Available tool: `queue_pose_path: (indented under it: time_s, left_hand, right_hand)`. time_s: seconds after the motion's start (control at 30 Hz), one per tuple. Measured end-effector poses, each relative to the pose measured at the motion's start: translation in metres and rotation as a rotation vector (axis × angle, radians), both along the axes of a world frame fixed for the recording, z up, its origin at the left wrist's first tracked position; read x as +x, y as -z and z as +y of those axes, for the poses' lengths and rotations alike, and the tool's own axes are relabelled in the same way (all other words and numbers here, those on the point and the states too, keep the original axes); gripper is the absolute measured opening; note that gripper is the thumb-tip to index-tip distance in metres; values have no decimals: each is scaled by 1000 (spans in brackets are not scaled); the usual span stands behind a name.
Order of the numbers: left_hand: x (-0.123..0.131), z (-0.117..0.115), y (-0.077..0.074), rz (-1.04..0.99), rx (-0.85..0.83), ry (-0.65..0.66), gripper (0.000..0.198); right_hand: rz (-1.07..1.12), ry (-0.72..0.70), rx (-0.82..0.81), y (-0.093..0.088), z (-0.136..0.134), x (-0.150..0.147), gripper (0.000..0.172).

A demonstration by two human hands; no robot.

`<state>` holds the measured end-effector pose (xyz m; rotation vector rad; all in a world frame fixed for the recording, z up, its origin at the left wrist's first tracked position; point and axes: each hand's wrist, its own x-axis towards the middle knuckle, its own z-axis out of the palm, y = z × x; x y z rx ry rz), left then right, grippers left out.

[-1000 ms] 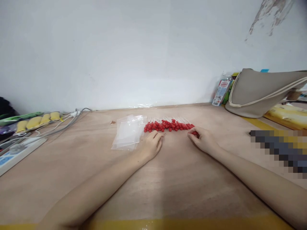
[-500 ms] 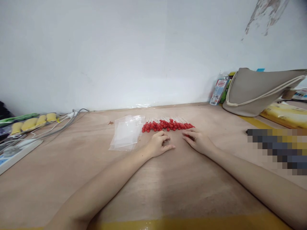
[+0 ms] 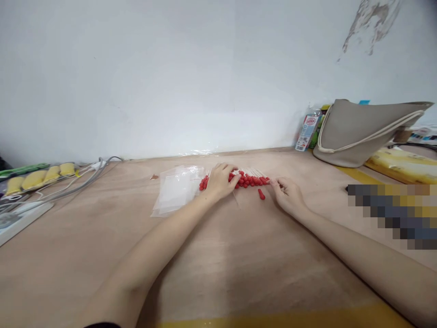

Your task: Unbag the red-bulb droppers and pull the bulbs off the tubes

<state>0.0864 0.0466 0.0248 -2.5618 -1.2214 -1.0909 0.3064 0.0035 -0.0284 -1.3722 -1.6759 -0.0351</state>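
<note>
A row of white sticks with red bulb-shaped tips (image 3: 251, 180) lies across the table, tips toward me. My left hand (image 3: 221, 180) rests over the left part of the row, fingers spread and thumb apart, hiding some tips. At the right end, my right hand (image 3: 286, 193) pinches thumb and fingers together at the outermost red tip. One loose red bulb-shaped piece (image 3: 261, 194) lies in front of the row, close to my right fingertips. A thin pale stick (image 3: 236, 199) lies just in front of my left thumb. Clear plastic bags (image 3: 172, 191) overlap left of the row.
At the right stand a clear bottle (image 3: 306, 132) and a grey bag (image 3: 362, 132) with a cord, beside a yellow packet (image 3: 399, 165). Cables and a white power strip (image 3: 25, 218) lie at the left, near yellow packaged pads (image 3: 36, 179). A wall rises behind.
My left hand has moved up and left onto the sticks. My right hand has drawn back to the right end, and the loose red piece now shows in full.
</note>
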Motion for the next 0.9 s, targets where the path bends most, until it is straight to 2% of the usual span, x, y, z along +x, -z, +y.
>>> queue_pose_path:
  time_s: [0.1, 0.23, 0.33, 0.4, 0.47, 0.57, 0.67, 0.77, 0.9]
  left_hand:
    - [16, 16, -10, 108, -41, -102, 28]
    - [31, 24, -11, 213, -89, -210, 33]
    - [35, 22, -10, 205, -85, -244, 27]
    - [32, 17, -11, 127, -43, -272, 25]
    - [22, 6, -12, -1, 35, -274, 25]
    - [-9, -22, -11, -134, 124, -173, 25]
    - [-49, -55, 0, -75, 76, -10, 19]
    - [-82, -78, 16, -5, -6, 38, 17]
    - [-94, -84, 30, -20, -43, 32, 17]
  right_hand:
    - [52, -12, -38, 1, 2, 2, 43]
    - [35, -32, -64, 0, -1, 0, 44]
    - [44, -29, -82, -1, 0, 0, 44]
    - [69, -19, -90, -1, 1, 0, 43]
    - [76, -14, -76, -1, 2, 1, 41]
    - [20, -18, 33, -4, -2, -2, 37]
    - [-30, -63, 192, -9, -12, -12, 26]
    - [-145, -189, 267, -14, -27, -25, 34]
    - [-354, -369, 245, -16, -42, -43, 37]
